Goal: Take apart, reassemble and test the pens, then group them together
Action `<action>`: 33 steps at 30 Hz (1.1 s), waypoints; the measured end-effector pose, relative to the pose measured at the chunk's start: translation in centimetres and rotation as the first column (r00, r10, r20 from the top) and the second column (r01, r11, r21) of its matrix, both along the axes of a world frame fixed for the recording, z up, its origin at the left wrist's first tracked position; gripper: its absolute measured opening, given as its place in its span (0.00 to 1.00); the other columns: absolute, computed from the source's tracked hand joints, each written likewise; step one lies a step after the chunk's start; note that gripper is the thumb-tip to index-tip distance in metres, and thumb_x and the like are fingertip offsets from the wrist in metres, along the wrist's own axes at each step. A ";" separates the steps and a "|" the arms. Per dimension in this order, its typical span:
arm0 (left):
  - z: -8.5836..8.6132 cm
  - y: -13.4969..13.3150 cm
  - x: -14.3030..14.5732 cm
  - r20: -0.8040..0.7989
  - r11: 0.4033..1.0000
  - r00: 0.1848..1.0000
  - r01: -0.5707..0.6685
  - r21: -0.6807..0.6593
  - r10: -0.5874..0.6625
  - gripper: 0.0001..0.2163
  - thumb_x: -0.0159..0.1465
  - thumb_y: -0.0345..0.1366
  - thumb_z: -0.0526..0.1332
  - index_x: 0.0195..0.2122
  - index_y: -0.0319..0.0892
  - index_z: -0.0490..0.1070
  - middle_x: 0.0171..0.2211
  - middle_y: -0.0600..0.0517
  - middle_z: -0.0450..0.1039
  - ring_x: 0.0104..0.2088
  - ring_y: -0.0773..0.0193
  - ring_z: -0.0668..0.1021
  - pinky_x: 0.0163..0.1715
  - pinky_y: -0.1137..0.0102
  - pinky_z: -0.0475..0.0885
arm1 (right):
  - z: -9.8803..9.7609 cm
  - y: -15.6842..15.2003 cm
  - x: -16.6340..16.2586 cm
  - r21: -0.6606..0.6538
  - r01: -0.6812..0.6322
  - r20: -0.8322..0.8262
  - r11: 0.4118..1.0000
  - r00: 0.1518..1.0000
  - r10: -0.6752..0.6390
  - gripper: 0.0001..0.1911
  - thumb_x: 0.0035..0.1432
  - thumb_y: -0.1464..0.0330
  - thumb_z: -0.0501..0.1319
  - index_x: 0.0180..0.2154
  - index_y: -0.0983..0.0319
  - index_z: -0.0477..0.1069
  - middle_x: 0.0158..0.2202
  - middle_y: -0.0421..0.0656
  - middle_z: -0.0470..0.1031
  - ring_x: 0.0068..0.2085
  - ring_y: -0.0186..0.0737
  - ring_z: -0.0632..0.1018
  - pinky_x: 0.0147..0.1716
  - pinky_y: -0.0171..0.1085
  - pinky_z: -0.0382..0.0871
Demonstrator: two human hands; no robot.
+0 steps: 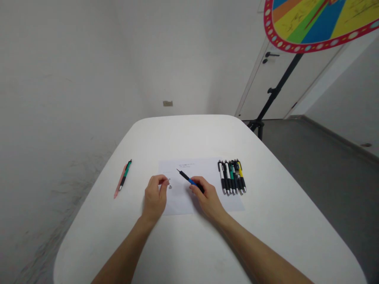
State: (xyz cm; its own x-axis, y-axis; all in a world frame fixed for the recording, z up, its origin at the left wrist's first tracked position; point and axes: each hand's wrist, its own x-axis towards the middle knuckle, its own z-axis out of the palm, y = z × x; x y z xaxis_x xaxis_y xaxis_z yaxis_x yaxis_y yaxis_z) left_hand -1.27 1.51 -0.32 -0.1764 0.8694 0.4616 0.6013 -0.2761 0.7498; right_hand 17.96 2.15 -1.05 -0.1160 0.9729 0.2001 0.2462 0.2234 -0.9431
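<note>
My right hand (207, 198) grips a black and blue pen (187, 178) near its rear end; the tip points up and to the left over a white sheet of paper (204, 167). My left hand (155, 196) rests on the sheet's left edge with thumb and fingers pinched on a tiny part, too small to name. A small grey bit (170, 186) lies on the paper just beside those fingers. Both hands lie on the white table (183, 134).
A row of several pens (232, 176) lies on the paper's right side. Two more pens, one green and black (126, 173) and one pink (119, 186), lie at the table's left. A colourful prize wheel (316, 23) on a black stand (275, 92) is at the back right.
</note>
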 end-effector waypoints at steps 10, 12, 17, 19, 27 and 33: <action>1.3 -0.1 0.2 0.433 0.995 0.902 0.036 -0.093 0.008 0.08 0.54 0.40 0.65 0.31 0.41 0.74 0.28 0.52 0.77 0.30 0.63 0.78 0.34 0.70 0.75 | -1.0 0.0 0.2 0.113 0.035 0.074 0.993 0.996 -0.043 0.10 0.60 0.68 0.58 0.41 0.58 0.75 0.40 0.46 0.80 0.42 0.46 0.78 0.45 0.44 0.70; 1.5 -0.2 0.2 0.412 0.996 0.911 0.031 -0.089 0.009 0.07 0.55 0.39 0.64 0.31 0.41 0.75 0.28 0.51 0.78 0.31 0.63 0.79 0.34 0.70 0.75 | -1.1 -0.1 0.3 0.134 0.044 0.095 0.990 0.994 -0.057 0.10 0.60 0.69 0.57 0.41 0.58 0.75 0.40 0.46 0.80 0.43 0.46 0.77 0.45 0.46 0.69; 1.8 -0.5 0.2 0.328 0.998 0.944 0.040 -0.052 -0.021 0.07 0.57 0.38 0.63 0.32 0.41 0.77 0.31 0.50 0.79 0.34 0.62 0.80 0.38 0.68 0.76 | -1.0 0.0 0.4 0.150 0.059 0.118 0.987 0.990 -0.077 0.10 0.60 0.70 0.57 0.41 0.58 0.75 0.39 0.46 0.79 0.43 0.47 0.77 0.46 0.48 0.68; 1.8 -0.7 0.2 0.330 0.998 0.944 0.040 -0.055 -0.020 0.07 0.57 0.39 0.63 0.32 0.41 0.77 0.31 0.50 0.79 0.34 0.62 0.80 0.38 0.68 0.76 | -1.0 0.0 0.4 0.157 0.062 0.126 0.986 0.989 -0.082 0.10 0.60 0.70 0.57 0.41 0.58 0.75 0.40 0.46 0.79 0.43 0.47 0.77 0.46 0.48 0.68; 1.5 -0.7 0.2 0.378 0.996 0.926 0.029 -0.086 0.006 0.08 0.56 0.39 0.65 0.33 0.41 0.76 0.31 0.50 0.78 0.33 0.62 0.79 0.38 0.68 0.75 | -1.1 0.1 0.5 0.170 0.068 0.147 0.983 0.985 -0.094 0.10 0.59 0.71 0.57 0.41 0.58 0.76 0.39 0.45 0.79 0.43 0.46 0.77 0.45 0.47 0.68; 1.7 -0.9 0.4 0.363 0.995 0.932 0.036 -0.093 0.000 0.08 0.56 0.40 0.65 0.32 0.41 0.76 0.30 0.51 0.78 0.33 0.62 0.79 0.38 0.68 0.75 | -0.9 0.0 0.6 0.191 0.051 0.173 0.980 0.981 -0.085 0.10 0.60 0.72 0.57 0.40 0.58 0.76 0.39 0.45 0.80 0.43 0.46 0.77 0.45 0.46 0.68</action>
